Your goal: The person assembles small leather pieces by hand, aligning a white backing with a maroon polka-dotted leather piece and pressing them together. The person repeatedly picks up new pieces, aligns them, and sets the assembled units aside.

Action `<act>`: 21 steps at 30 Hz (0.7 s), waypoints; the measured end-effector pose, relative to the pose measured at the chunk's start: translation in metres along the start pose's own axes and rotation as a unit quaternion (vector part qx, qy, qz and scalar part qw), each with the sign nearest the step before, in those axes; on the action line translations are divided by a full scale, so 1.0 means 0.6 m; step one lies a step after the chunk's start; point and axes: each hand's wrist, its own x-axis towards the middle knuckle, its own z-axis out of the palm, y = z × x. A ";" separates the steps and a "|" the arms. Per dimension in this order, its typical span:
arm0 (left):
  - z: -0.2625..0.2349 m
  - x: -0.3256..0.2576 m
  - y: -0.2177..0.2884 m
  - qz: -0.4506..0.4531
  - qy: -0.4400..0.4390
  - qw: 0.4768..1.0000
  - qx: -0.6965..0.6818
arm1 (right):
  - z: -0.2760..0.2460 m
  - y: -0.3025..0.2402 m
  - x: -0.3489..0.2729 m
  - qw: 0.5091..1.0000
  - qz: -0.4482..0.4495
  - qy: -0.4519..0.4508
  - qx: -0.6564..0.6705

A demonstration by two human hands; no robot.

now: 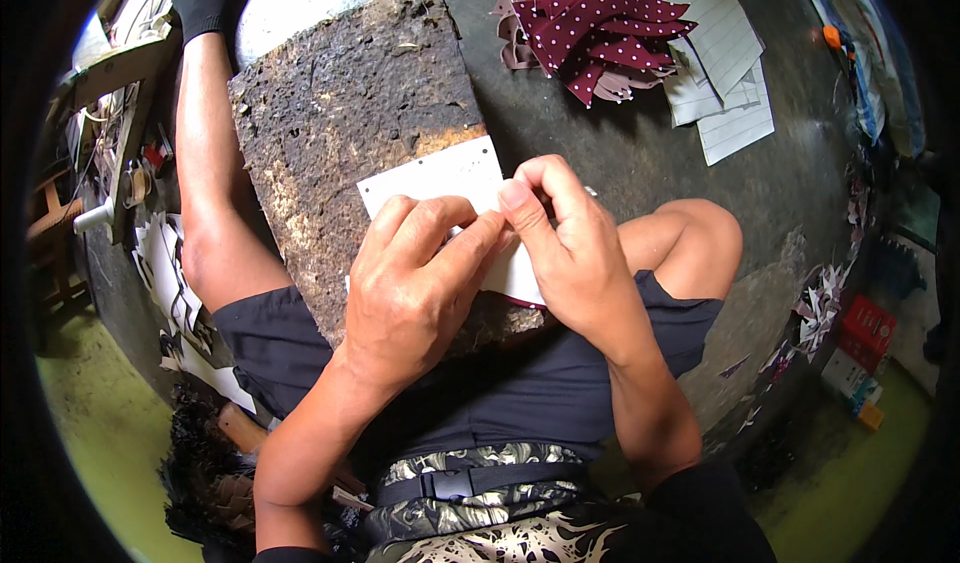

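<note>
Both hands, left hand (415, 283) and right hand (570, 248), pinch white card (440, 178), long axis slanting up-right

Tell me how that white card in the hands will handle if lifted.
The white card looks thin and flat, so probably light, bending somewhat. Both hands, left hand and right hand, pinch its near edge; it likely creases easily. Lying flat on the rough board, it won't roll.
</note>
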 end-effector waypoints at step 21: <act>-0.006 -0.001 -0.008 -0.006 0.007 1.000 -0.017 | -0.001 0.045 0.026 0.996 -0.007 -0.030 0.080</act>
